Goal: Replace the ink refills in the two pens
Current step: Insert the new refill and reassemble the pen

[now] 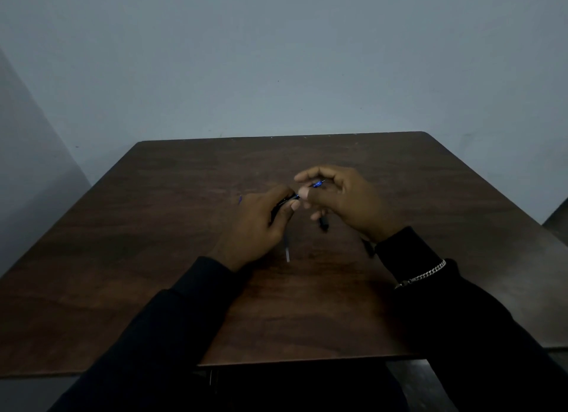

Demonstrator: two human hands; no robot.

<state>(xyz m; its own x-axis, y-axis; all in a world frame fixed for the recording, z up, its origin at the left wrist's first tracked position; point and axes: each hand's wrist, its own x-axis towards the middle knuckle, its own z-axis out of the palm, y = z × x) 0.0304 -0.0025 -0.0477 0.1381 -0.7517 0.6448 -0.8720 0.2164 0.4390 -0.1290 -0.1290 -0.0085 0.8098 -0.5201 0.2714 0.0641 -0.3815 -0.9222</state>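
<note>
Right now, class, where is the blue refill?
Head view, centre: the blue refill is pinched in the right hand, just above the table, beside the left hand.

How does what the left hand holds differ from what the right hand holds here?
The left hand grips a black pen barrel; the right hand pinches a thin blue refill. The barrel is thicker and mostly wrapped by the palm; the refill is slim, showing between the fingers. Both are held above the table, ends nearly meeting.

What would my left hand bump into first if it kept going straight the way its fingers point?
Probably the right hand: the left hand, holding a dark pen, points up-right at the right thumb, though depth is unclear.
</note>
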